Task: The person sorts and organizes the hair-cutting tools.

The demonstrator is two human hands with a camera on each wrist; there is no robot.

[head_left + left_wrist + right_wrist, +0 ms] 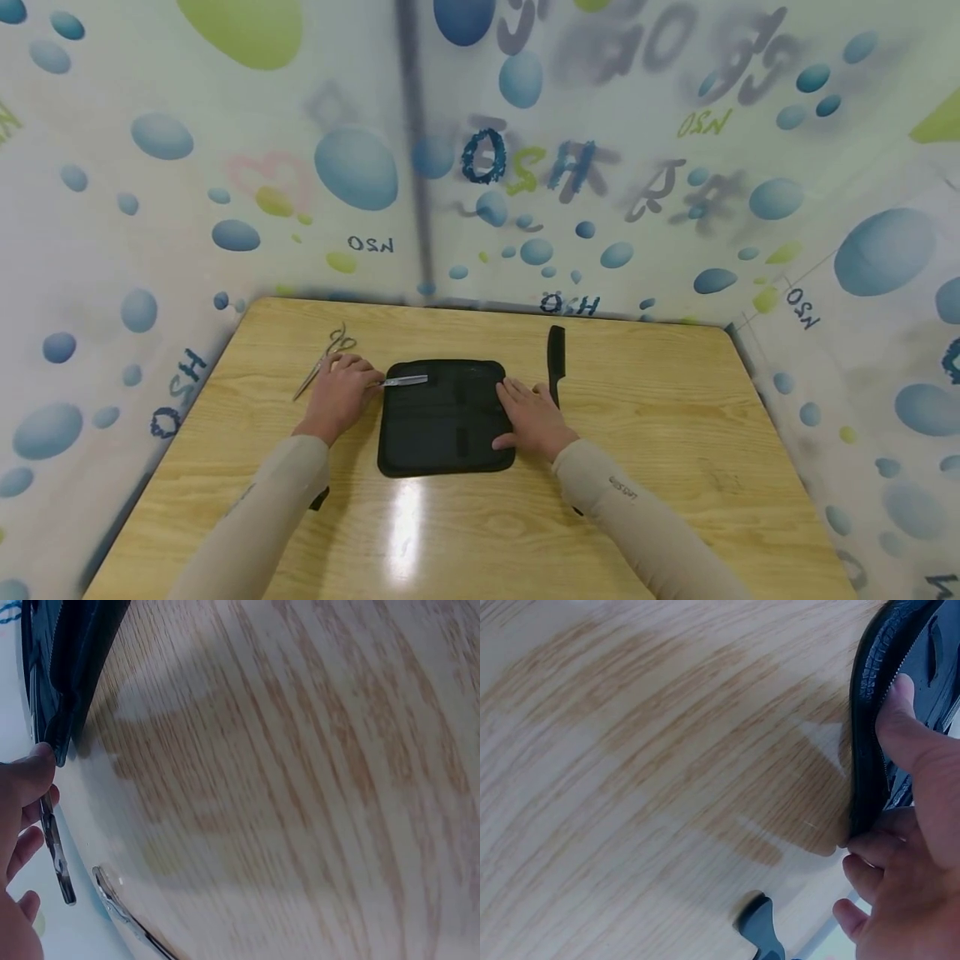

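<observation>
A black zip case (pixel 423 425) lies opened flat on the table, dark straps across its inside. My left hand (pixel 345 396) is at its far left edge and pinches slim silver scissors (pixel 405 381), whose blades lie over the case. In the left wrist view the handle end of these scissors (pixel 56 851) shows nearly edge-on below the thumb. My right hand (pixel 531 417) grips the case's right side, thumb (pixel 900 720) on the inner side of the zip and fingers at the outer edge. Some fingertips are hidden.
A second pair of scissors (pixel 330 354) lies beyond and left of my left hand. Just beyond my right hand is a black comb (pixel 556 354), its handle partly hidden. Patterned walls (pixel 480 208) stand along the wooden table's (pixel 660 433) far edge and sides.
</observation>
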